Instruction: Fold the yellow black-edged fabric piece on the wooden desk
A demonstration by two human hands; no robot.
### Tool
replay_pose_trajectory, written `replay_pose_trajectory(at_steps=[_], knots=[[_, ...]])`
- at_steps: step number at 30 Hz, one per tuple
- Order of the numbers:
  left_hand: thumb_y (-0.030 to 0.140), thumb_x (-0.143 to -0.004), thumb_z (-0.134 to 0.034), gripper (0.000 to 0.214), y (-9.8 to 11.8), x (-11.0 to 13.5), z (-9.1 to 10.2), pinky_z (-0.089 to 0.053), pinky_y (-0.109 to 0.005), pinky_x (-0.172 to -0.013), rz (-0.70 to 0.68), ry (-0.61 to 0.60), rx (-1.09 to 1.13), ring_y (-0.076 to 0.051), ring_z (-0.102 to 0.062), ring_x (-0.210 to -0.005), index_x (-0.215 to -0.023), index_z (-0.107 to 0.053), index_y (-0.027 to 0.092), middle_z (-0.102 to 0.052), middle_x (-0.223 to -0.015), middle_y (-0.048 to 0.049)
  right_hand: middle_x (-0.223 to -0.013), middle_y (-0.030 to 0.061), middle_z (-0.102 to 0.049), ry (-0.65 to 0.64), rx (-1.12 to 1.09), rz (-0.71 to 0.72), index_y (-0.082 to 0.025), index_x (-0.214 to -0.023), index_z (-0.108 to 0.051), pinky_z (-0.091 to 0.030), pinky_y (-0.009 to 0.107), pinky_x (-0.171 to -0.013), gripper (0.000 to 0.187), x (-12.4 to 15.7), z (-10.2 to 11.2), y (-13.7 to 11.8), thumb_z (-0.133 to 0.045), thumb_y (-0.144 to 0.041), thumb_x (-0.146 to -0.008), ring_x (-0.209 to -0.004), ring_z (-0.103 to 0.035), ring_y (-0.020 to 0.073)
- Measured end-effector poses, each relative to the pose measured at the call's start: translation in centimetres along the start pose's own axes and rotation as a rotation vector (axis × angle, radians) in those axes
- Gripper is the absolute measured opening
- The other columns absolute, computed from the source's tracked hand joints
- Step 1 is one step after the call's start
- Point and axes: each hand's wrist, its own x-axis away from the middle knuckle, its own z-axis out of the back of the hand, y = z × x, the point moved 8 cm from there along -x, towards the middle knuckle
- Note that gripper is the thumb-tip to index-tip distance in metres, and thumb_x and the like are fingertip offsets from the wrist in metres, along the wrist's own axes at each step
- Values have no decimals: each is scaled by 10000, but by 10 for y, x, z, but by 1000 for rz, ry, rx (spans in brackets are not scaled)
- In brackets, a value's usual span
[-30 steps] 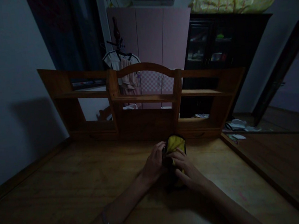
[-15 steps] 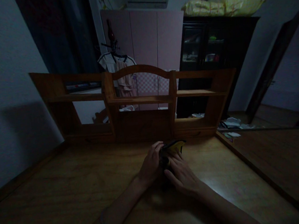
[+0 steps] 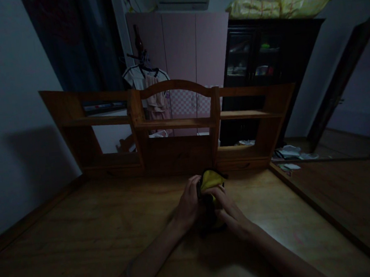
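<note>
A small black pouch with a yellow lining [image 3: 211, 179] is held a little above or on the wooden tabletop, its yellow inside showing at the top. My left hand [image 3: 189, 203] grips the pouch's left side, fingers wrapped round its edge. On the right, my right hand [image 3: 229, 208] has its fingers bent over the pouch's mouth, against the yellow lining, with the thumb lower on the near side. The fingertips are partly hidden, and dim light obscures the pouch's dark lower part.
The wooden tabletop [image 3: 92, 236] spreads around my hands. At its far edge stands a wooden shelf unit [image 3: 178, 122]. A wall [image 3: 17, 182] borders the left side. Papers and plastic [image 3: 288, 152] lie beyond the right edge. Behind are a pink wardrobe [image 3: 180, 46] and a dark cabinet [image 3: 285, 57].
The pouch's yellow flap has tipped up and now shows more of its lining. My right hand's fingers have gone from lying flatter to bent at the pouch's mouth. The left hand keeps its grip.
</note>
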Motion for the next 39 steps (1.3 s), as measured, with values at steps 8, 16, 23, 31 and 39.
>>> replay_pose_trajectory(at_steps=[8, 16, 23, 31, 39], knots=[[143, -832, -570, 569, 1, -1, -3, -425, -456, -1054, 24, -40, 36, -264, -464, -1251, -1355, -346, 155, -443, -1341, -156, -1074, 96, -636, 15, 396, 101, -194, -1224, -502, -179, 582, -1139, 293, -6, 1, -12, -448, -261, -944, -1095, -536, 280], [98, -881, -457, 505, 0, -1, -2, -406, -474, -1068, -5, -25, 51, -239, -446, -1264, -1365, -339, 180, -432, -1345, -133, -1276, 168, -595, -42, 574, 125, -116, -1374, -409, -125, 618, -1165, 557, -4, -12, -15, -518, -441, -934, -1302, -418, 326], [67, -859, -464, 560, 1, -1, -2, -394, -488, -1082, -47, -36, 45, -245, -417, -1287, -1387, -322, 188, -413, -1362, -127, -1358, 139, -543, -98, 489, 22, -158, -1375, -413, -272, 539, -1141, 554, 0, -18, -7, -500, -488, -939, -1282, -453, 301], [75, -878, -441, 519, 2, 1, -5, -409, -469, -1076, -33, -58, 51, -230, -441, -1268, -1373, -342, 196, -437, -1342, -113, -1463, 131, -425, -119, 454, 22, -190, -1334, -465, -232, 551, -1148, 479, -4, -12, -12, -525, -445, -933, -1350, -375, 316], [68, -848, -469, 546, -2, 1, -5, -406, -475, -1072, -9, -47, 59, -235, -439, -1268, -1365, -338, 185, -433, -1347, -123, -1331, 164, -551, -120, 353, 18, -162, -1317, -440, -370, 488, -1086, 482, 4, -18, -5, -491, -467, -947, -1245, -499, 304]])
